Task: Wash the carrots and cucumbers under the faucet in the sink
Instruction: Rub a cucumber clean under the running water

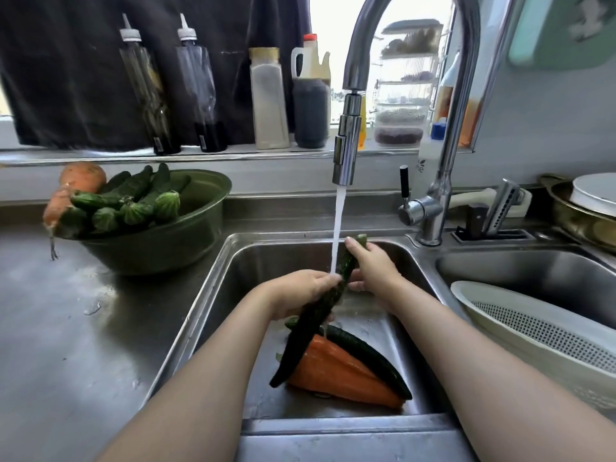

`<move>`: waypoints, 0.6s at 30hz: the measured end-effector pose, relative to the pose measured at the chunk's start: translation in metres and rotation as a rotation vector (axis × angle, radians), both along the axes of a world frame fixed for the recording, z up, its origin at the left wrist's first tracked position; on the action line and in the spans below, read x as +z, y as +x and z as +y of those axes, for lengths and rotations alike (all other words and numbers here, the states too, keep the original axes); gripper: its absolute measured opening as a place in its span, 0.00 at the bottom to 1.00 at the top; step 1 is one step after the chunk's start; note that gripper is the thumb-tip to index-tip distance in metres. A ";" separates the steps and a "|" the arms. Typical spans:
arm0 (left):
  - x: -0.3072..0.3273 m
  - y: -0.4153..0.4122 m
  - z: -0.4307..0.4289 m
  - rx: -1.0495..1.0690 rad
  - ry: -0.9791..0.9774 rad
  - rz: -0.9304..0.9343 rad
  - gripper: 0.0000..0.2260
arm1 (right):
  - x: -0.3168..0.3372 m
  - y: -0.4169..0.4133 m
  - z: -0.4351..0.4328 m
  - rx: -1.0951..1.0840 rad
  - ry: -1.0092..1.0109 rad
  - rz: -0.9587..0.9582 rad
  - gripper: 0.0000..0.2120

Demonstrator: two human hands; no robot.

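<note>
Left hand [296,291] and right hand [376,265] curl round one cucumber [310,325] under the faucet [348,141]. One carrot [333,371] lies beneath; two carrots [83,176] sit at ten o'clock.

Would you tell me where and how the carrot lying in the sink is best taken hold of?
Probably take grip on the carrot at its bare middle, coming from above on the near side: a second cucumber lies along its far edge, and the held cucumber crosses its thick left end.

The steel counter [66,328] bears a green bowl [160,251] just left of the sink [233,285].
</note>
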State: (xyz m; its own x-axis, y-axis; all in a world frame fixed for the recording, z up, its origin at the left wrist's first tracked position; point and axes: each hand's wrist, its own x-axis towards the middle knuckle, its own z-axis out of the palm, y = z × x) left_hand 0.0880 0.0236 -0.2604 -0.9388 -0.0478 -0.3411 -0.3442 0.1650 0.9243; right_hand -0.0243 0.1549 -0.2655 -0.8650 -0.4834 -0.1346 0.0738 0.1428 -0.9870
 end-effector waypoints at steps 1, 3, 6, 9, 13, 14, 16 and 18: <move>0.002 0.000 0.000 0.005 0.067 0.012 0.14 | 0.000 0.004 -0.001 0.069 0.011 0.034 0.16; 0.006 0.001 0.002 -0.009 0.212 0.032 0.14 | 0.001 0.014 -0.002 0.183 0.015 0.068 0.15; 0.007 0.004 0.004 -0.055 0.345 0.067 0.12 | 0.005 0.026 -0.005 0.274 0.095 0.168 0.17; 0.002 0.001 0.003 -0.050 0.299 0.114 0.09 | 0.010 0.034 -0.005 0.246 0.172 0.304 0.17; 0.003 0.001 0.008 0.006 0.150 0.143 0.12 | 0.013 0.033 -0.001 0.207 -0.061 0.255 0.09; 0.004 0.002 0.009 -0.002 0.105 0.142 0.11 | 0.015 0.031 0.000 0.202 -0.167 0.203 0.07; 0.005 0.003 0.010 -0.054 0.037 0.118 0.10 | 0.020 0.028 0.002 0.193 -0.283 0.146 0.07; 0.005 0.004 0.010 -0.080 0.027 0.091 0.11 | 0.023 0.028 0.005 0.208 -0.267 0.182 0.09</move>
